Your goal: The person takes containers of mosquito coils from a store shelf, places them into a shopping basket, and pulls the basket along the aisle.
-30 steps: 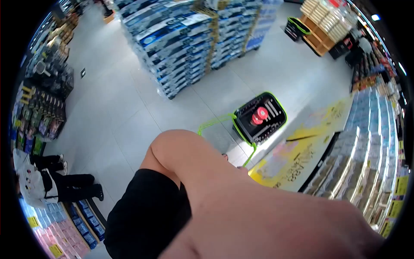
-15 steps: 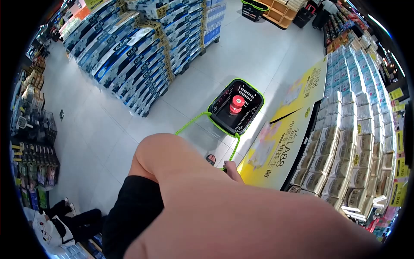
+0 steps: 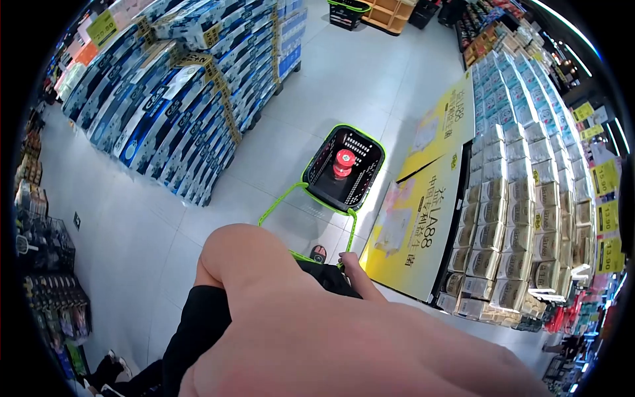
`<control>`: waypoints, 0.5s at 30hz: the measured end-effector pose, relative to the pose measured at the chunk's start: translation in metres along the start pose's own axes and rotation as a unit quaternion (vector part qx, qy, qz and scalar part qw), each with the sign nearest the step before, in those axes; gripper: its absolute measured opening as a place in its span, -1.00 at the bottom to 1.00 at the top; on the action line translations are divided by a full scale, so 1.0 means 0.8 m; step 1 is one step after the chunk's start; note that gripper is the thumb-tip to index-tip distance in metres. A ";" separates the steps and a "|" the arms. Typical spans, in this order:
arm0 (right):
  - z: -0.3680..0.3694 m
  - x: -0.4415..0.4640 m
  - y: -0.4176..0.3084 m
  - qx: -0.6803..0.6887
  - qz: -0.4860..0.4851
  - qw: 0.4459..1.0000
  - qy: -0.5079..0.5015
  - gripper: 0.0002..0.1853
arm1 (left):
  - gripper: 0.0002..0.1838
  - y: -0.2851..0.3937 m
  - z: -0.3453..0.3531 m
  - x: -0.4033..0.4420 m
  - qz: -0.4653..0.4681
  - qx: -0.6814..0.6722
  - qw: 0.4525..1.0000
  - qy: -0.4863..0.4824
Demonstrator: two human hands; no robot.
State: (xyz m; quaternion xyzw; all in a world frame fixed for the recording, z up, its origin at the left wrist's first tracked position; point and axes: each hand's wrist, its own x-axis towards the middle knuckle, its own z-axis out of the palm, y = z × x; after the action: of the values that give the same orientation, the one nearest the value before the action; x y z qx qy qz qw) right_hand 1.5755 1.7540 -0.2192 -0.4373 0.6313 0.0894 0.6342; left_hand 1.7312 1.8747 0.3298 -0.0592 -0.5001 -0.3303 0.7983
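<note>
My right hand (image 3: pixel 350 263) is closed around the green pull handle (image 3: pixel 353 231) near its right corner. The handle slants down towards me from a black basket (image 3: pixel 369 173) with a green rim, which is on the floor. Inside the basket stands a red container (image 3: pixel 344 159) with a round red lid; its label is too small to read. A large stretch of bare skin close to the camera fills the lower middle and hides part of the handle. Nowhere in the view does my left hand show.
Stacked blue-and-white packs (image 3: pixel 172 119) rise on the left. A yellow display panel (image 3: pixel 413 225) and rows of packaged goods (image 3: pixel 509 245) line the right side. Pale tiled floor (image 3: pixel 264 155) runs between them. Farther ahead is another basket (image 3: pixel 347 14); dark-clothed legs (image 3: pixel 135 380) appear at lower left.
The basket, stacks and panel have shifted left in the view. More of the forearm and the handle's lower bar now show. My right hand keeps its hold on the handle.
</note>
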 end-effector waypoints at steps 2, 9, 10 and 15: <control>0.013 -0.004 0.002 -0.013 -0.007 1.000 0.005 -0.80 | -0.71 0.017 -0.008 -0.001 -0.007 -0.008 1.000 0.001; 0.042 -0.035 -0.017 -0.001 -0.004 1.000 0.025 -0.80 | -0.71 0.059 -0.028 -0.003 -0.016 -0.049 0.999 -0.003; 0.045 -0.043 -0.018 -0.003 -0.009 1.000 0.030 -0.80 | -0.71 0.064 -0.030 -0.003 -0.017 -0.055 0.998 -0.001; 0.047 -0.027 -0.003 -0.002 -0.032 0.998 0.054 -0.77 | -0.71 0.079 -0.040 -0.006 -0.021 -0.084 0.996 0.015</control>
State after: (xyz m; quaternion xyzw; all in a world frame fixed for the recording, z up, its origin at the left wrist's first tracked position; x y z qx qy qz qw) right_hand 1.6006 1.7872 -0.2060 -0.4629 0.6502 0.0459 0.6007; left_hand 1.7913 1.9123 0.3245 -0.1107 -0.4601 -0.3886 0.7906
